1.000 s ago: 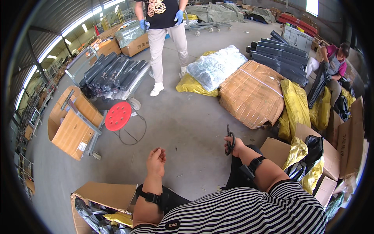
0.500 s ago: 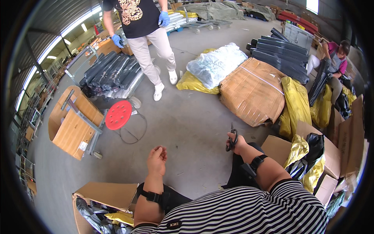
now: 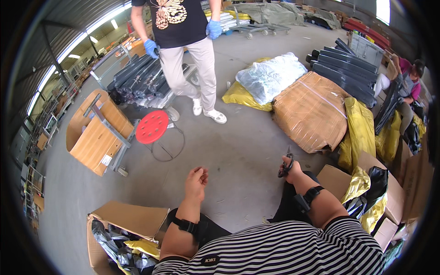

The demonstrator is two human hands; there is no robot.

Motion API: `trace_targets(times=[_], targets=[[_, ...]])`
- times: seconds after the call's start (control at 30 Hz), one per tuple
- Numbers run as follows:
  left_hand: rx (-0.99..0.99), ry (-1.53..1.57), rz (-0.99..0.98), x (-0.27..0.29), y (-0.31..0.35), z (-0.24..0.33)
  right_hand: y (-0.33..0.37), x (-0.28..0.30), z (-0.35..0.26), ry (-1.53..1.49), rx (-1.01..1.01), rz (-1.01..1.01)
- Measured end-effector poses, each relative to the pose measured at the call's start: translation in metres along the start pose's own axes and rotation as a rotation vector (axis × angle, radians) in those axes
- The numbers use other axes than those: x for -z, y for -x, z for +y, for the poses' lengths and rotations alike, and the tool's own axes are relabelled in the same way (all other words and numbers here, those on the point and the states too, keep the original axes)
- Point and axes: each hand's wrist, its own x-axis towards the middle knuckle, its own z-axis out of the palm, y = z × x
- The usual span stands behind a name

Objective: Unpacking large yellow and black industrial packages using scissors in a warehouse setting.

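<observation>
My right hand [image 3: 296, 172] grips a pair of black-handled scissors [image 3: 285, 167], its blades pointing up and away from me. To the left, my left hand [image 3: 196, 184] is raised over the floor with its fingers curled in, and nothing shows in it. Below that hand, at the lower left, an open cardboard box [image 3: 133, 215] holds grey and yellow plastic bags. Close to my right forearm stands another open cardboard box [image 3: 333, 180] with yellow and black plastic [image 3: 357, 185] sticking out of it.
A red stool [image 3: 152, 127] and a cart [image 3: 107, 133] with cardboard panels stand left. A person in white shoes [image 3: 213, 116] is ahead. A large strapped carton [image 3: 311, 112], wrapped bundles [image 3: 270, 78] and black rolls [image 3: 343, 68] lie right, where another person [image 3: 408, 82] handles black plastic.
My view has swung a little to the left, so most things sit further right in it. The person ahead has stepped forward to the right. Both my hands keep their pose.
</observation>
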Motion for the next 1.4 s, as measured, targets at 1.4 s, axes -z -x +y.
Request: trace_targets(times=[1.4], targets=[[-0.137, 1.424, -0.843, -0.055, 0.082, 0.139, 0.006, 0.024, -0.012, 0.026, 0.161, -0.054]])
